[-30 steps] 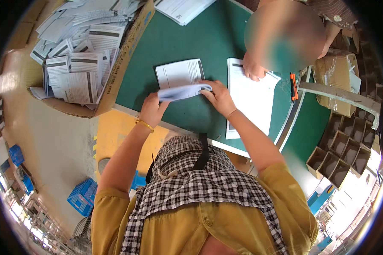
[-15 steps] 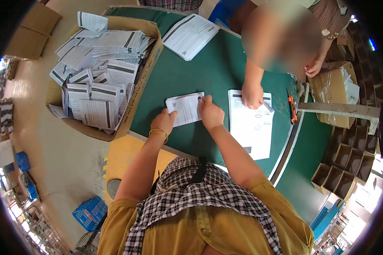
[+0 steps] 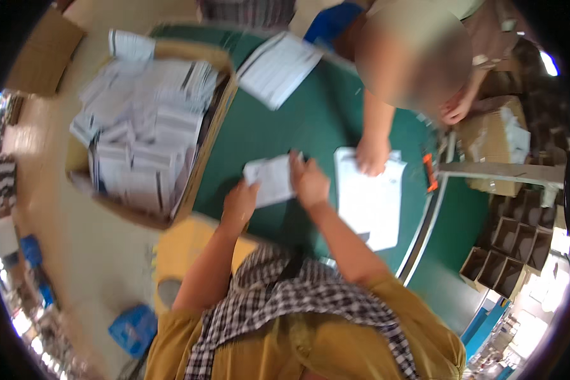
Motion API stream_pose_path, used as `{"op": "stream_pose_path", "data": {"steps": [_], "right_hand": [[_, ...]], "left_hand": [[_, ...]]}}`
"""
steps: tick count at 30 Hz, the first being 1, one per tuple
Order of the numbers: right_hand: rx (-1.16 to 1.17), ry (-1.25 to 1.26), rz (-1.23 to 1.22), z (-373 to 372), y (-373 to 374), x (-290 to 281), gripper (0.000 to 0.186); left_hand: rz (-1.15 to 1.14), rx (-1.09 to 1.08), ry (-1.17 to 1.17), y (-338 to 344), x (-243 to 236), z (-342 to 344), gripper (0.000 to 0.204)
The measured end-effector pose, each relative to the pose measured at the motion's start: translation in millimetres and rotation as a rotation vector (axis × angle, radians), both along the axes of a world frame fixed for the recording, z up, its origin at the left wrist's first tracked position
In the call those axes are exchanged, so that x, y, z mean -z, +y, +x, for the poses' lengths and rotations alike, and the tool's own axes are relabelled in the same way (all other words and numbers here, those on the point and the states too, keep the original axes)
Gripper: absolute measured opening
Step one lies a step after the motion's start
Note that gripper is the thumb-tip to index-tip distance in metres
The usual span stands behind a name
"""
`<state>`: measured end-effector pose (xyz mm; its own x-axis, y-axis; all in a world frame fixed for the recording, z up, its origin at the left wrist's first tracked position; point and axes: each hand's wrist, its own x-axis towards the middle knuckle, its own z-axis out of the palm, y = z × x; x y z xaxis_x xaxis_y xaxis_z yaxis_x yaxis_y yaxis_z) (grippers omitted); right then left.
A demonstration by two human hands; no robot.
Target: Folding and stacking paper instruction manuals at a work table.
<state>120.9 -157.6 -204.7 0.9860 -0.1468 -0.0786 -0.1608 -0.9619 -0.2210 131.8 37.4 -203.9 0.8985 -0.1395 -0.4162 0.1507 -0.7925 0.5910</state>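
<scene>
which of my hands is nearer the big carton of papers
Left. Your left hand is just right of the carton; your right hand is farther right, across the white paper.

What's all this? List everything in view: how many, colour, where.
Table: 1, green, centre
Small papers: uncounted, white, between grips
Large stack: 1, white, table's right
Far stack: 1, white, table's far edge
Cutter: 1, orange, table's right edge
Paper-filled carton: 1, brown, left
Right carton: 1, brown, beyond cutter
Divided cartons: uncounted, brown, far right
Basket: 1, blue, lower-left floor
Co-worker's hands: 2, bare, across table
Apron: 1, black-white check, wearer's front
Shirt: 1, mustard, beneath apron
Left grip: 1, bare, papers' left edge
Right grip: 1, bare, papers' right edge
</scene>
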Motion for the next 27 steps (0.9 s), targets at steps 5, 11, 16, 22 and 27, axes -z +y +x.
{"op": "stream_pose_path", "data": {"steps": [5,11,16,22,27], "right_hand": [[-0.028,-0.139,0.052,-10,16,19,0.038],[0.006,-0.081,0.081,-20,15,7,0.045],[-0.025,-0.016,0.100,-16,12,5,0.052],[0.012,0.102,0.109,3,13,-35,0.048],[-0.402,-0.303,0.173,25,17,-20,0.044]], "left_hand": [[-0.138,-0.137,-0.008,24,21,-10,0.040],[-0.203,0.272,-0.510,-12,-36,-10,0.035],[-0.093,0.527,-0.611,-35,-4,-5,0.048],[0.004,0.547,-0.648,-36,18,1,0.049],[0.012,0.519,-0.647,-40,26,1,0.046]]}}
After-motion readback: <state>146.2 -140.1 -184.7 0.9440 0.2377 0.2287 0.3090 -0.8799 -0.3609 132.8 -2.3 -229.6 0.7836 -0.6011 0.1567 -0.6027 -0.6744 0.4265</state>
